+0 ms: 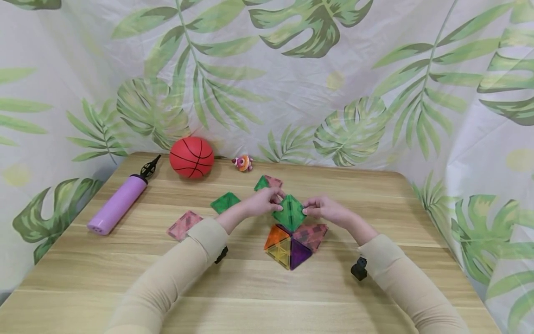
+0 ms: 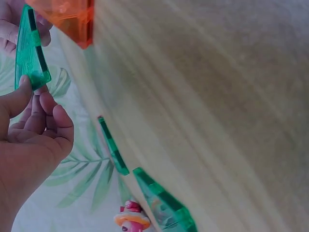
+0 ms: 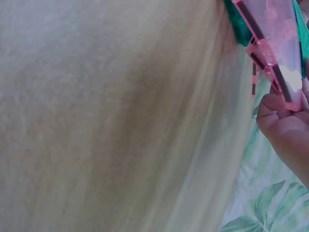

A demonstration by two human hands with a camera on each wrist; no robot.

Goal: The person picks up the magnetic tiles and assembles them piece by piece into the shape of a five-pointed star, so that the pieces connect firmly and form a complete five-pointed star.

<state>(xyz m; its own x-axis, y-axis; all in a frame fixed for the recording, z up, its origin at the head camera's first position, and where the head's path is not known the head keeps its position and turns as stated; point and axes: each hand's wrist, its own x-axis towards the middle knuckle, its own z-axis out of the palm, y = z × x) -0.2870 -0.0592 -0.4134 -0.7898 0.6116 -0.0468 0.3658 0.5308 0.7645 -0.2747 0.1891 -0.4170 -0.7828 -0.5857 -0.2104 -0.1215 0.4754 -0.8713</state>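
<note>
Two green triangular magnetic tiles (image 1: 289, 212) are joined edge to edge in a diamond, raised above the table. My left hand (image 1: 263, 202) pinches the diamond's left corner; in the left wrist view, thumb and fingers grip the green tile's (image 2: 31, 53) end. At the opposite corner, my right hand (image 1: 328, 209) pinches with thumb and fingertips. Just below is a cluster with an orange tile (image 1: 276, 236), a yellow tile (image 1: 278, 254), a purple tile (image 1: 300, 253) and pink tiles (image 1: 310, 236). A pink tile (image 3: 270, 53) partly covers the right fingers in the right wrist view.
Behind the left hand lie a green-and-pink tile pair (image 1: 268, 182) and green tiles (image 1: 225, 202); pink tiles (image 1: 185, 225) lie left of the forearm. Farther out are a purple hand pump (image 1: 118, 204), a red ball (image 1: 192, 157) and a small figurine (image 1: 243, 163). A leaf-print cloth hangs behind.
</note>
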